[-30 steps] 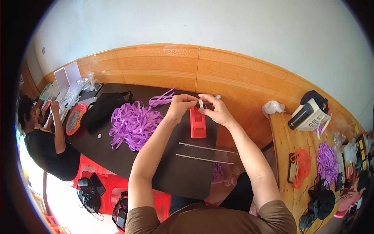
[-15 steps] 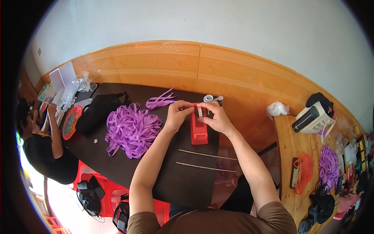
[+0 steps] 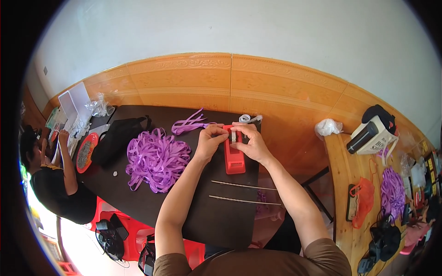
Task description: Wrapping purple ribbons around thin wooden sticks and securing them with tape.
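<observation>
A red tape dispenser (image 3: 235,163) rests near the right end of the dark table, with both my hands at its far part. My left hand (image 3: 211,142) is closed in a pinch at the dispenser's left edge; whatever lies between its fingertips is too small to make out. My right hand (image 3: 254,144) curls thumb and fingers around a small whitish roll (image 3: 233,136) seated in the dispenser. Just beyond lies a roll of white ribbon (image 3: 245,118) with a loose tail. A large heap of purple ribbon (image 3: 157,161) sits left of my left forearm.
Two thin twisted rods (image 3: 244,200) lie nearer me on the dark table (image 3: 221,225). A smaller purple bundle (image 3: 188,124), a black bag (image 3: 120,140) and a red tray (image 3: 87,152) are farther left. A co-worker (image 3: 57,188) sits there. At right stands a wooden bench (image 3: 343,184).
The whole view has shifted slightly, so the table sits lower in the picture. My right fingers have closed in around the whitish roll; my left hand stays pinched beside the dispenser.
</observation>
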A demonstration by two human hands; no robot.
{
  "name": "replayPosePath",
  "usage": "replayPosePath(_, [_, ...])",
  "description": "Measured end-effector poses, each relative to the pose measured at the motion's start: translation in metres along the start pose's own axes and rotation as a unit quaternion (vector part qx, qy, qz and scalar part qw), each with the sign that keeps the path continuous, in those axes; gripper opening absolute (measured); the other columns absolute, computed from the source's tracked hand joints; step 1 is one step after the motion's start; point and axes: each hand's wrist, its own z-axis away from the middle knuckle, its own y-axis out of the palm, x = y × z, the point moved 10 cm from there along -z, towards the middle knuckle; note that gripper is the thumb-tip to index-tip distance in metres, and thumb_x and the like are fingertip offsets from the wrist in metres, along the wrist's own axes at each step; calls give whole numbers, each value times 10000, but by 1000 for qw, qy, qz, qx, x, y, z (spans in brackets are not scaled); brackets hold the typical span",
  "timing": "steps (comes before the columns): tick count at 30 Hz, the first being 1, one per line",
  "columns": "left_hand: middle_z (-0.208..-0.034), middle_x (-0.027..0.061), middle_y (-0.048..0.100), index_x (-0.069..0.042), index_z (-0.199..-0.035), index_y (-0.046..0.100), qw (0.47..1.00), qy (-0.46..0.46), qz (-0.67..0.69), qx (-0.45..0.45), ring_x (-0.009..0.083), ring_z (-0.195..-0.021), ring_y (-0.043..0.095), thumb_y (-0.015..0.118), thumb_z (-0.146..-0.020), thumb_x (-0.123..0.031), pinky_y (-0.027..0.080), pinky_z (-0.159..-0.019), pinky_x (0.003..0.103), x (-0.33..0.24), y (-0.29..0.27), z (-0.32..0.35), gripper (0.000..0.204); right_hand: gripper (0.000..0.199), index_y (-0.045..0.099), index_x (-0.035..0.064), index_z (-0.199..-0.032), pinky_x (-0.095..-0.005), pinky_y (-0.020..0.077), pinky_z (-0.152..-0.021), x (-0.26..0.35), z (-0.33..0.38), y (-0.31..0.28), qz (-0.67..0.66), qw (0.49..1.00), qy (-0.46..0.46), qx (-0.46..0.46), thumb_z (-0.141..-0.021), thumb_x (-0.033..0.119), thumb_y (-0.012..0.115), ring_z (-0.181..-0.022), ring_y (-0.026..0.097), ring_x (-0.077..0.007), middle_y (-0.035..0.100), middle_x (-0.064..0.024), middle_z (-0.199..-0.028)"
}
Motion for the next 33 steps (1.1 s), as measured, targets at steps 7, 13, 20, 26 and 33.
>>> replayPosePath(7, [-1112,128,594,18,-880,701,998,-18,61,-11,185,-1036,562,694,-756,36,440,-910,298,16,0,0,126,533,618,90,-1196,-389,356,-1052,-4,3,3,-2,1000,17,-8,-684,48,759,-1231,457,-287,535,-125,-1339])
replayPosePath(13, [-1090,117,617,35,-938,664,984,-94,146,-31,145,-889,617,656,-789,27,475,-843,273,13,3,7,149,581,560,74,-1273,-372,349,-1050,6,11,1,-35,998,50,-4,-726,89,754,-1249,448,-270,481,-112,-1385])
replayPosePath(20, [-1026,144,617,20,-853,689,1000,13,-7,16,231,-1124,529,672,-770,-11,415,-928,336,-1,1,0,91,444,564,76,-1248,-378,353,-1053,-4,13,0,-89,995,40,-2,-823,111,687,-1254,429,-269,469,-121,-1389])
replayPosePath(26, [-1116,144,578,8,-876,692,997,29,-59,44,245,-1144,516,696,-765,-43,397,-936,334,-9,7,0,123,231,618,6,-1119,-352,386,-1029,-21,15,-3,-120,992,40,-19,-894,31,575,-1266,462,-264,490,-138,-1361])
replayPosePath(33, [-1218,135,514,-49,-998,685,977,29,-181,108,235,-1103,550,753,-750,-91,501,-795,310,-21,12,2,262,216,603,-17,-1067,-379,404,-1024,1,14,-3,29,999,-32,-7,-853,-26,578,-1254,472,-331,494,-182,-1340])
